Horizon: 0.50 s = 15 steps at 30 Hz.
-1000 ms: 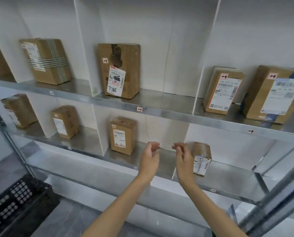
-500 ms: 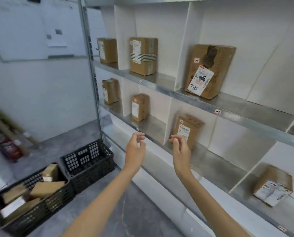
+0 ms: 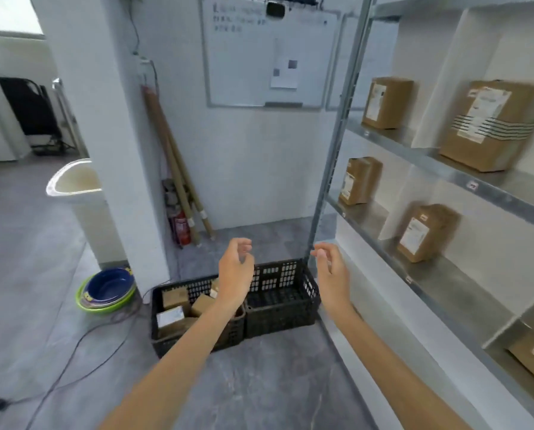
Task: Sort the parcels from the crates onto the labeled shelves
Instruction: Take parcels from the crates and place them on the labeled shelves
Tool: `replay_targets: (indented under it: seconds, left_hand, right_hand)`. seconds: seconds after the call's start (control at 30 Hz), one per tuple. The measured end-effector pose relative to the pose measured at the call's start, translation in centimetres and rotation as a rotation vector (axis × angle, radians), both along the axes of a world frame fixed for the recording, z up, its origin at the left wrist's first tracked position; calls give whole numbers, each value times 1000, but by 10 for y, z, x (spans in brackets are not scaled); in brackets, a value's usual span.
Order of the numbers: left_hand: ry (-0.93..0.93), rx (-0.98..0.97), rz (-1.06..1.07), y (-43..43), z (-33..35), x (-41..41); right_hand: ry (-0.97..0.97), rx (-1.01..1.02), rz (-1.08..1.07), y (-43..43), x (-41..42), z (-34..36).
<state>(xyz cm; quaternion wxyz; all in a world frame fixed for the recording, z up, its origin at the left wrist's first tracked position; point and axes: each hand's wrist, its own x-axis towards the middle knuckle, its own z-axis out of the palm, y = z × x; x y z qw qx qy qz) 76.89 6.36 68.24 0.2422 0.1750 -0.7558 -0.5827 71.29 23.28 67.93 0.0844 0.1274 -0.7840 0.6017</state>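
Both empty: left hand [image 3: 235, 276], right hand [image 3: 333, 276], fingers loosely curled; parcels [image 3: 174, 298] in crate [image 3: 161, 344] look small, stiff, likely light; grip opposite sides.

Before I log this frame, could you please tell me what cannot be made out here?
Head view:
- Whiteboard writing: blurred, unreadable.
- Striped parcel label: motion-blurred.
- Shelf tag: too small to read.
- Left crate contents: partly behind the left hand and arm.
- Corner parcel: cut off by the right edge.

Grey floor [image 3: 36, 274], white pillar [image 3: 104, 135], whiteboard [image 3: 259, 57]
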Motion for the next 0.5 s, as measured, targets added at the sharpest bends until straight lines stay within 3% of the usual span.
replay_targets:
  seconds: [0.27, 0.5]
  left_hand:
    - [-126, 48, 236, -131, -38, -4]
    - [-177, 94, 341, -207, -85, -73]
  right_hand:
    - [-109, 30, 220, -139, -49, -41]
    - [-181, 122, 348, -220, -130, -85]
